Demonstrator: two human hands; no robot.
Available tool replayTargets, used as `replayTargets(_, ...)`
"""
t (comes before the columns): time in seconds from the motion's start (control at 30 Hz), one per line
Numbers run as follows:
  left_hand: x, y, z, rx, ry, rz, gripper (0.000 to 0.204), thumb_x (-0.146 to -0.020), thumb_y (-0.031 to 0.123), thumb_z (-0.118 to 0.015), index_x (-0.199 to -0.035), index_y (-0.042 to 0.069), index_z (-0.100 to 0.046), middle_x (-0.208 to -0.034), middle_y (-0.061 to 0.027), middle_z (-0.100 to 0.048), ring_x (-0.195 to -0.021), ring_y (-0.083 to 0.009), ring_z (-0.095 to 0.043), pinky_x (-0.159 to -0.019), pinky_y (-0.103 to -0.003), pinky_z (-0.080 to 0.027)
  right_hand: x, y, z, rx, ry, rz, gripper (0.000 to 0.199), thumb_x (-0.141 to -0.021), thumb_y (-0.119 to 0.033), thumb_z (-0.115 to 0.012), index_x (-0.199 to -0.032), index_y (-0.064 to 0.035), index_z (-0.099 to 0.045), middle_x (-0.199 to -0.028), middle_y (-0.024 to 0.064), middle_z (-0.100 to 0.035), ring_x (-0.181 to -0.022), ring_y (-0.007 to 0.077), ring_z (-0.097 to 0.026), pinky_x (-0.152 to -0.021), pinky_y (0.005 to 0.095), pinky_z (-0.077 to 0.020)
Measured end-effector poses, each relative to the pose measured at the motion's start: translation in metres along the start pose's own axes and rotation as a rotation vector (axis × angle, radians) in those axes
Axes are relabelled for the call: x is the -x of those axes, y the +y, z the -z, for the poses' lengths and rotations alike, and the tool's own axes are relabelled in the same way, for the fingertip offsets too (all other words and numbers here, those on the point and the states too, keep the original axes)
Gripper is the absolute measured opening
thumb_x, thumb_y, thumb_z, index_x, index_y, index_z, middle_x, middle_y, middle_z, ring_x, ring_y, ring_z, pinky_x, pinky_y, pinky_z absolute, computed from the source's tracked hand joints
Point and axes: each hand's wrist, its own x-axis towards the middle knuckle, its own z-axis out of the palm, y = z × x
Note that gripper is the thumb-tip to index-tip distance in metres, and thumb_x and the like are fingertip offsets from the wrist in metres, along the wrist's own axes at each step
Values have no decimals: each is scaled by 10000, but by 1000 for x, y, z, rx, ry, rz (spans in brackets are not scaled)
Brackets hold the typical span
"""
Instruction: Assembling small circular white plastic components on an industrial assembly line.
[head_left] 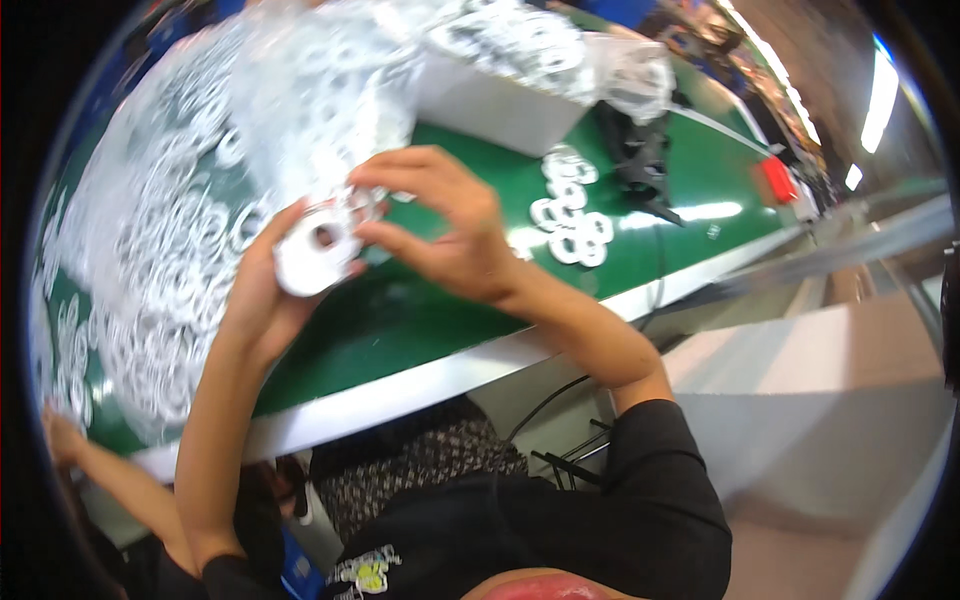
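A stack of white rings (318, 250) is gripped in the left hand (262, 290) above the green table (420, 320) — the right hand (445, 225) is pinched onto its top edge. A heap of loose white rings (150, 270) is spread at left, beside a white box (490, 100) — another person's hand (62, 435) rests at the table edge.

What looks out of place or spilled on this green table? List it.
White rings lie strewn in a loose heap across the green table, a few more apart. The left hand holds a white ring stack; the right hand touches it.
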Motion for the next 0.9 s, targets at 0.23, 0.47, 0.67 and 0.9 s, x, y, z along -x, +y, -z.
replayTargets(0.23, -3, -20, -8, 17, -173, -64, 503, -1002, 405, -327, -1271, -11, -418, -1169, -135, -555, -1092, -225, -566, -953, -371, -460, 6, 8, -10, 136, -205, 14, 214, -721, -102, -732, -924, -58, -681, -1022, 60, -647, -991, 248, -583, -852, 347, -462)
replayTargets(0.47, 3, -20, -9, 9, -154, -76, 478, -996, 413, -330, -1235, 15, -443, -1130, -91, -549, -1043, -159, -569, -892, -336, -481, 9, 7, -12, 137, -253, 33, 236, -720, -111, -738, -942, -56, -682, -1055, 48, -652, -1023, 247, -578, -869, 346, -461)
replayTargets(0.67, -6, -23, -2, 107, -197, -100, 397, -1004, 324, -343, -1217, 9, -459, -1085, -104, -577, -989, -175, -604, -851, -319, -515, 5, 3, -9, 203, -295, 145, 243, -735, -82, -700, -975, -51, -677, -1079, 82, -645, -1037, 259, -577, -853, 345, -476)
replayTargets(0.9, -3, -16, -5, 39, -190, -154, 329, -996, 194, -351, -1200, -46, -448, -1140, -183, -572, -1012, -282, -620, -863, -392, -545, -1, 6, 0, -8, -75, -93, 185, -805, 5, -542, -946, -6, -661, -1011, 133, -648, -921, 242, -623, -819, 308, -481)
